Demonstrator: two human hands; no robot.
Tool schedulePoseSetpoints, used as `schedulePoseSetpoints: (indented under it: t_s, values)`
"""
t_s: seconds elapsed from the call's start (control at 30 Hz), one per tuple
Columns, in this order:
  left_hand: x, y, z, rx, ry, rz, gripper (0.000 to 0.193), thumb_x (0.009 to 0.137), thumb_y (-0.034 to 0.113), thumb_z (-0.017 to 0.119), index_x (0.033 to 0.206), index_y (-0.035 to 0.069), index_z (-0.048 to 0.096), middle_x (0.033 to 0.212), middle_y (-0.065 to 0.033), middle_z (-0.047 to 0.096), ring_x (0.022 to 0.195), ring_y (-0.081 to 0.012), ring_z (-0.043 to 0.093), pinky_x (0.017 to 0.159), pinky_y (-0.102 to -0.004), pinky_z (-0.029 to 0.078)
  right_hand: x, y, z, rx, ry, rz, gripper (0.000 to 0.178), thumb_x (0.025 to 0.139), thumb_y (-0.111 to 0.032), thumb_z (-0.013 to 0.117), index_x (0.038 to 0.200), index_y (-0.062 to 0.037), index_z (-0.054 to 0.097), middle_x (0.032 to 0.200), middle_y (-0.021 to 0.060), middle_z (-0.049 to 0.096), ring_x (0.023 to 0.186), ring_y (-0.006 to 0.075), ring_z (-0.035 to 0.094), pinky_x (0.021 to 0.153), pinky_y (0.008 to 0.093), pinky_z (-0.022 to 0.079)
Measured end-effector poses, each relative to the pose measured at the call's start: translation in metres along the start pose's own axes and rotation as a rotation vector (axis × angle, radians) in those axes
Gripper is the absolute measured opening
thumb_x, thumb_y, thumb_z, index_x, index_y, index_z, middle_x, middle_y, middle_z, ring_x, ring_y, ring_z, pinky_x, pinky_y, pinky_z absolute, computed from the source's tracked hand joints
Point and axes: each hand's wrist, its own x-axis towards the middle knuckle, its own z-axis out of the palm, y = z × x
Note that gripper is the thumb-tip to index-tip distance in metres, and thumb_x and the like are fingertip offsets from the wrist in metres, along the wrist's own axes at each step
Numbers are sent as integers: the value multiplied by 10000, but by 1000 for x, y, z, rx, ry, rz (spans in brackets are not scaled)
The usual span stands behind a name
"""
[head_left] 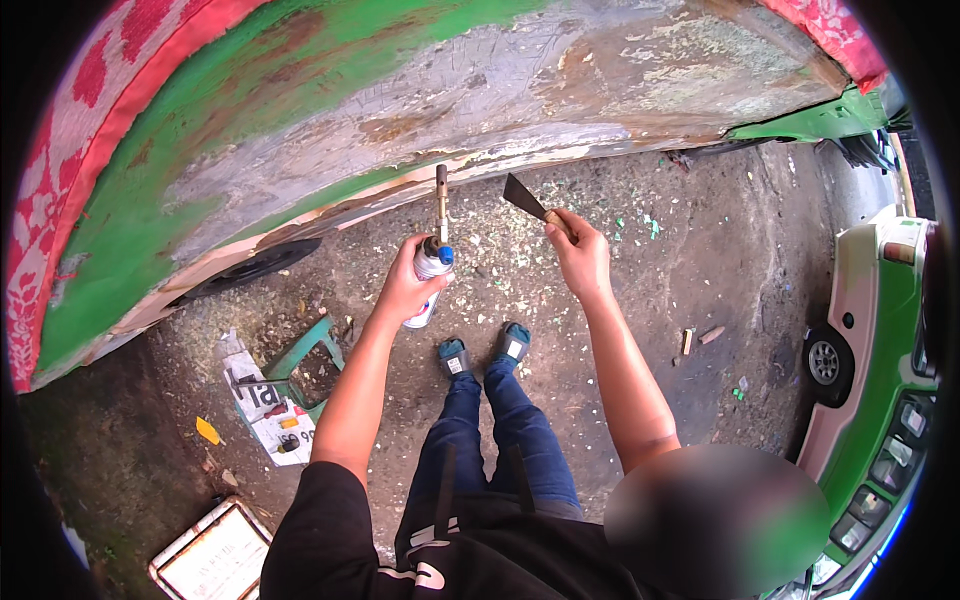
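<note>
Gas torch [432, 262]: rigid metal canister, likely light, smooth; left hand [405, 288] wraps its body, nozzle up toward stripped green car panel [400, 110]. Scraper [528, 199]: stiff blade, right hand [580, 255] closed on handle. Paint chips litter the ground [640, 300].

Both arms raised forward; left hand [405, 285] grip closed, right hand [582, 255] grip closed.
</note>
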Motion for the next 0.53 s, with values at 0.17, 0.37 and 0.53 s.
schedulePoseSetpoints:
  t_s: [0.17,0.37,0.53]
  values:
    - [3,6,8,21,-12,14,680,749,153,856,1309,49,483,1164,-116,625,1101,-222,609,974,-368,474,-2,5,-2,8,25,-11,389,906,-262,701,1235,-55,687,1013,151,746,920,207,712,827,330,523]
    - [7,4,12,10,-45,-24,669,759,150,851,1309,56,484,1148,-101,631,1088,-211,611,971,-366,475,-7,12,-7,39,61,-1,394,901,-258,703,1229,-39,687,1021,172,745,944,229,724,838,337,528]
    - [12,-13,19,-44,-54,10,677,771,185,853,1326,87,478,1173,-108,633,1086,-202,614,967,-363,478,-15,19,-14,74,93,16,402,897,-250,711,1230,-27,683,1031,179,744,956,224,724,846,330,528]
